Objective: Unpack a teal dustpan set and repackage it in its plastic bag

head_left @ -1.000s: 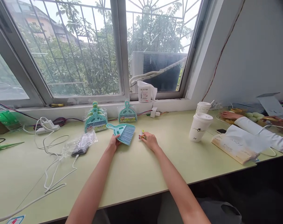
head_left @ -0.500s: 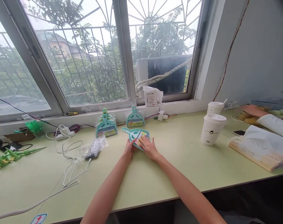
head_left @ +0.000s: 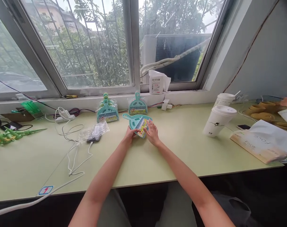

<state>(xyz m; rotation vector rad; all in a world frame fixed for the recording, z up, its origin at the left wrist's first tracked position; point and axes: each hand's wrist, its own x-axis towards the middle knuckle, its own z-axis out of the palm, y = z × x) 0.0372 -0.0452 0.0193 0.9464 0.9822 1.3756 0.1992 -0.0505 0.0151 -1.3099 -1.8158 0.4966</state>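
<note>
Dustpan (head_left: 131,120) in pale teal, with a striped brush (head_left: 139,123) nested in its tray and a yellow printed label (head_left: 143,127) laid over the bristles, is above the near middle of the table (head_left: 167,164), its handle pointing far left. The left hand (head_left: 129,134) grasps its near-left edge, thumb on top; the right hand (head_left: 152,134) touches the label at the right, though I cannot tell whether it grips. Farther off, clear wrapping holds a stack of similar sets (head_left: 107,113) at left and a single set (head_left: 138,105) to their right. On the right, two white cups, one near (head_left: 220,121) and one far (head_left: 225,99), wear lids that hide their contents; a straw (head_left: 238,93) rises from the far one. A tissue pack (head_left: 254,146) lies right of them.
</note>
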